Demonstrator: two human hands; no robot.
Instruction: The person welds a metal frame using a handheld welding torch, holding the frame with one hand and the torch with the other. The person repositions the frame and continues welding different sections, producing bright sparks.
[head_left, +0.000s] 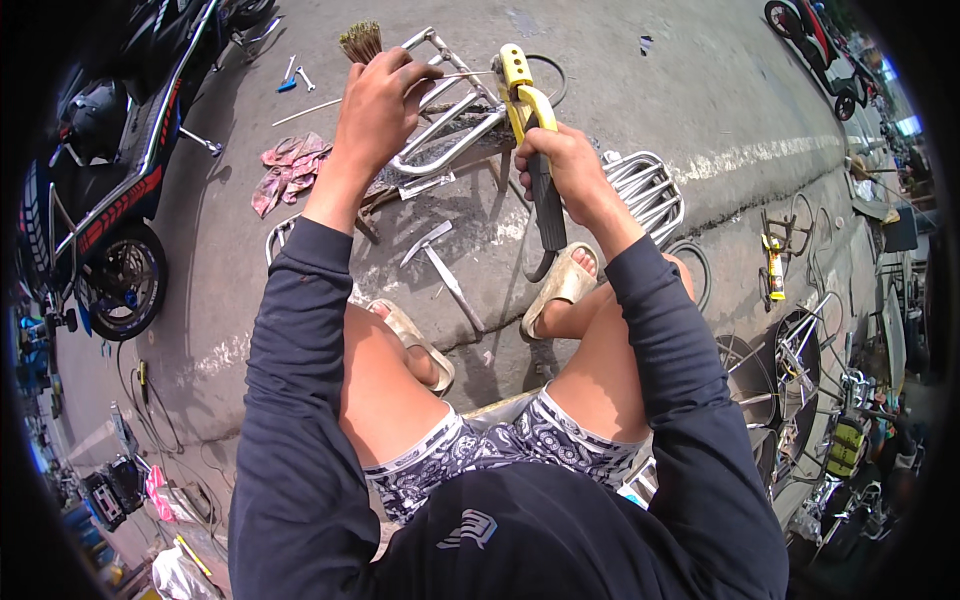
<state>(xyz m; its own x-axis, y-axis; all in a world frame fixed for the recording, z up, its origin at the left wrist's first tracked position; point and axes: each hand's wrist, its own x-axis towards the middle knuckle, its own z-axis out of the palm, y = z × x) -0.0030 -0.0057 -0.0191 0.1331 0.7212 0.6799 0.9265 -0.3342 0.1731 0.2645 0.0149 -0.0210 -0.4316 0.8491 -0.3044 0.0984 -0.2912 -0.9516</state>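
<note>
My right hand (568, 170) is wrapped round the black handle of a yellow welding electrode holder (516, 70), which stands with its jaws away from me. A thin rod (468, 74) runs from those jaws across to the fingers of my left hand (378, 112), which is closed. Stiff bristles of a brush (361, 42) stick out past the left hand; its handle is hidden by the fingers. Below both hands, a silvery tubular metal rack (450, 155) rests on a low brown stand (378, 205). A chipping hammer (448, 280) lies on the ground between my sandalled feet.
A stained pink rag (290, 172) and wrenches (302, 78) lie left. Another barred rack (642, 190) sits beside my right foot, near cable loops (690, 270). A motorcycle (110, 200) is parked at left, a red one (815, 50) far right. Metal parts (795, 350) crowd the right.
</note>
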